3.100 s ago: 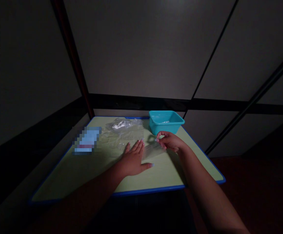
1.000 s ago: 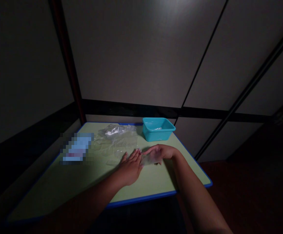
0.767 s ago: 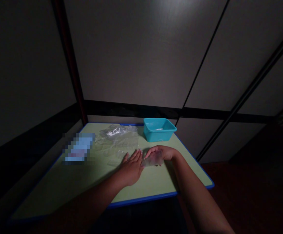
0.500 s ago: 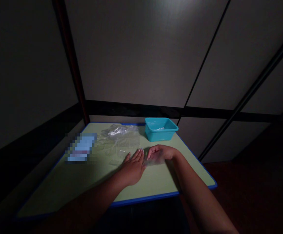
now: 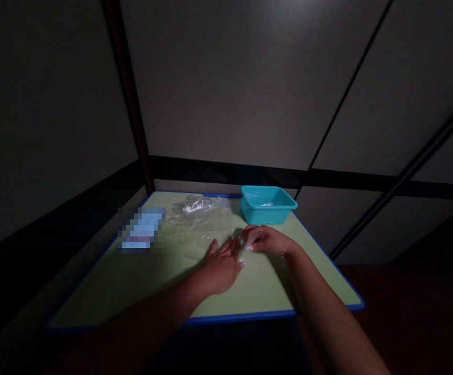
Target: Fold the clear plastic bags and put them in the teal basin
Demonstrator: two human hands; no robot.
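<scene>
My right hand (image 5: 270, 240) is closed, its fingers pinching a small clear plastic bag (image 5: 248, 246) just above the table. My left hand (image 5: 223, 268) lies low over the tabletop with its fingers stretched out and its thumb apart. Its fingertips meet the near end of that same bag; whether they press on it is hard to see. Left of and beyond my hands, several clear plastic bags (image 5: 211, 224) are spread flat, with a crumpled shiny plastic bundle (image 5: 197, 206) at their far side.
At the back right of the pale green table (image 5: 140, 291) stands a turquoise plastic basket (image 5: 268, 212) with something clear inside. A blurred-out light blue flat item (image 5: 143, 229) lies at the left. Blue edging runs round the table; panelled walls (image 5: 226, 94) rise behind.
My right hand has turned and now pinches up the plastic bag, which stretched flatter between both hands before. My left thumb has moved out from the fingers. The view has shifted slightly.
</scene>
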